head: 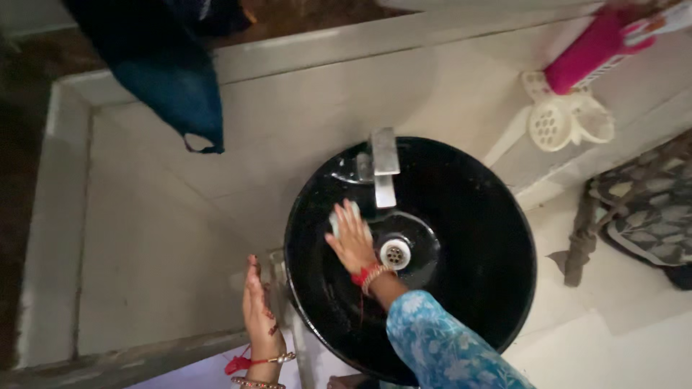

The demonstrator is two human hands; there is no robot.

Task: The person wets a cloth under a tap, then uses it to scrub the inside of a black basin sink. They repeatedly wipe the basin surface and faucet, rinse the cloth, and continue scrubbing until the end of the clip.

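A round black basin [476, 238] sat on the pale counter [158, 238], near its front edge. Inside the bowl, the right hand [351, 238] lay flat with fingers spread, pressing a small pale pad, probably a sponge [336, 220], against the wet inner wall just left of the steel drain [395, 253]. A steel tap [384, 167] rose from the basin's back rim, its spout reaching over the hand. The left hand [257, 302] rested open, fingers together, on the counter just beside the basin's left rim, holding nothing. Toward the counter's back right corner stood a white perforated soap dish [566, 119] with a pink container [587, 50] leaning over it. A dark blue cloth [173, 79] hung over the counter's back left edge.
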